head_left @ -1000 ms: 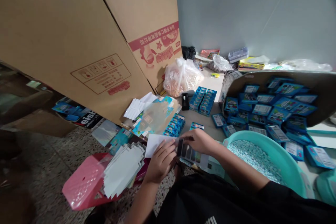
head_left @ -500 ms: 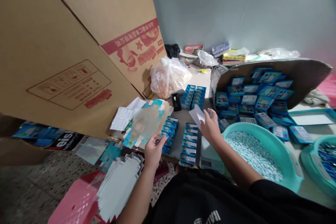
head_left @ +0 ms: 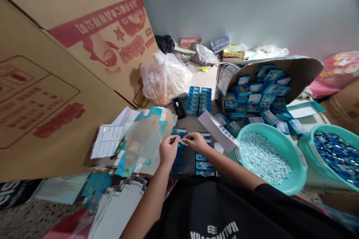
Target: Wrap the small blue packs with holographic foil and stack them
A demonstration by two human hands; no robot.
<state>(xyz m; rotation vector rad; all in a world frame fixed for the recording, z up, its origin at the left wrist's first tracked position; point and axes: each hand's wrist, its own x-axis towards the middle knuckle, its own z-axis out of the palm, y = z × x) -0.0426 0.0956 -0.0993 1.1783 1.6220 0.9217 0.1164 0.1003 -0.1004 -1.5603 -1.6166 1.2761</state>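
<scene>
My left hand (head_left: 169,150) and my right hand (head_left: 196,141) meet over a column of small blue boxes (head_left: 177,158), fingertips pinched together. A small white sticker (head_left: 183,142) shows between the fingertips. Behind my right wrist, a white label sheet (head_left: 214,129) with several printed labels rests at a tilt, reaching to the teal basin's rim. Under and beside the right hand runs a second column of blue boxes (head_left: 204,165) with white strips on their faces. My left hand is beside a pile of film and blue sheets (head_left: 146,140).
Farther back stand two blue box rows (head_left: 193,99) and a black holder (head_left: 178,107). A teal basin (head_left: 298,164) holds pale candies; another basin (head_left: 310,149) holds blue wrapped pieces. A carton (head_left: 305,71) spills blue boxes. A large cardboard box (head_left: 106,3) rises at left.
My right hand has let go of the white label sheet and moved left to meet my left hand. A small white sticker is now at the fingertips. The view has shifted.
</scene>
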